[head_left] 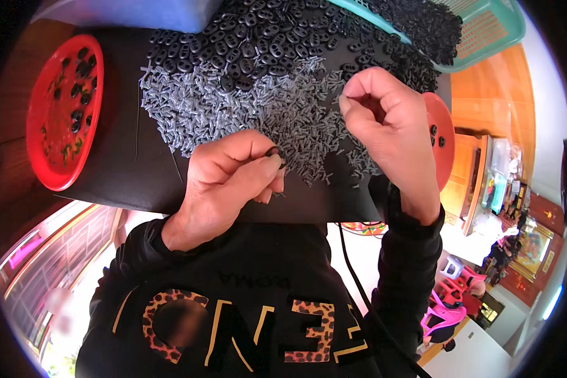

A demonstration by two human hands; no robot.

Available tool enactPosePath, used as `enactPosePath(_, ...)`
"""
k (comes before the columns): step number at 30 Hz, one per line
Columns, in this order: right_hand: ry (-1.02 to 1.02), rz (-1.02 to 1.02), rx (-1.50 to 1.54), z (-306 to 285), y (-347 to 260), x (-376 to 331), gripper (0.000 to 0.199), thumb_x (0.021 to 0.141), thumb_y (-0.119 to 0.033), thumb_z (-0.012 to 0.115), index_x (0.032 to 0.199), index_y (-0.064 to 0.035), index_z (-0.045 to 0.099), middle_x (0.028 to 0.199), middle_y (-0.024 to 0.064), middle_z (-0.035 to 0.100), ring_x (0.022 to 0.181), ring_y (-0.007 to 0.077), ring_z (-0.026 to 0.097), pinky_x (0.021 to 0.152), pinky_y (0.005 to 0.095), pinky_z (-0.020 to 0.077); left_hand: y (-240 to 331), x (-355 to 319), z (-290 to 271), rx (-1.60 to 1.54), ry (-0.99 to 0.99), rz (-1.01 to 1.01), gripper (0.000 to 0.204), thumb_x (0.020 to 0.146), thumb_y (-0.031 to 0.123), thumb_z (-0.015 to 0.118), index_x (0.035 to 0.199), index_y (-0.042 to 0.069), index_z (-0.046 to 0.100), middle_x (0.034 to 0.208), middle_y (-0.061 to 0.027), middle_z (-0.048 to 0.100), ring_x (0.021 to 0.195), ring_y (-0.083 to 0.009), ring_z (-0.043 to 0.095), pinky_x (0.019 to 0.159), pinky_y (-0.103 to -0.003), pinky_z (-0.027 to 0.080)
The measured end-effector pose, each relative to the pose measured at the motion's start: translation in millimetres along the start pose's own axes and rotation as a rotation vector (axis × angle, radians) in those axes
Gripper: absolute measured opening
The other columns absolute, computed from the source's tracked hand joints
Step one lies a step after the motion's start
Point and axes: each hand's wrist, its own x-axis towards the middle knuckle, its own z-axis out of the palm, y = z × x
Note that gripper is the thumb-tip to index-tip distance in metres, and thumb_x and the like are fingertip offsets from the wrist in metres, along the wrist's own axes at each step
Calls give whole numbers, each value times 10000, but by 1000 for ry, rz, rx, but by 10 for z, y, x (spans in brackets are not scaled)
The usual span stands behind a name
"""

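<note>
Our left hand [223, 179] pinches a small black piece [273, 151] at the near edge of a grey heap [201, 110]; our right hand [394, 116] bends thumb toward forefinger, its grip unclear to us. Black oval parts [258, 31] lie beyond.

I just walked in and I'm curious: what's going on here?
A person pinches a small black piece in the left hand. The right hand hovers by the heap of little grey bits, fingertips together; whether it holds anything isn't clear. Beyond the grey heap lie many black ovals, and more black pieces sit on a red plate at left.
</note>
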Motion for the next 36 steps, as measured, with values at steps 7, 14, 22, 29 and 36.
enactPosePath(7,-106,65,264,138,-118,-85,62,812,35,575,834,-18,553,729,-64,501,634,-5,419,557,162,331,3,-13,36,-30,1,-7,121,925,54,507,857,-5,588,759,-33,606,626,-42,512,583,-190,433)
enactPosePath(14,-188,40,297,185,-16,-85,72,811,52,552,846,-11,560,791,-22,547,681,20,463,591,169,367,-19,1,63,-17,10,15,124,915,64,491,867,-11,577,744,-68,600,604,-84,509,560,-222,430)
enactPosePath(22,-186,-23,394,178,-121,-193,118,858,7,578,975,11,595,821,14,584,607,18,466,497,160,346,-15,-3,87,-1,27,50,144,917,84,477,869,-22,561,740,-110,593,585,-132,516,539,-254,439)
enactPosePath(29,-158,-29,466,281,-161,-268,89,884,-48,592,930,28,580,780,24,573,559,21,451,471,161,335,-25,-32,75,8,-14,115,173,940,106,468,912,-25,577,753,-113,606,593,-137,534,541,-256,451)
enactPosePath(36,-184,76,630,361,-304,-274,71,910,-37,568,887,28,552,726,28,586,602,71,580,550,196,447,-13,-67,49,-75,-38,87,124,943,78,512,918,0,606,800,-41,641,663,-58,562,617,-215,489)
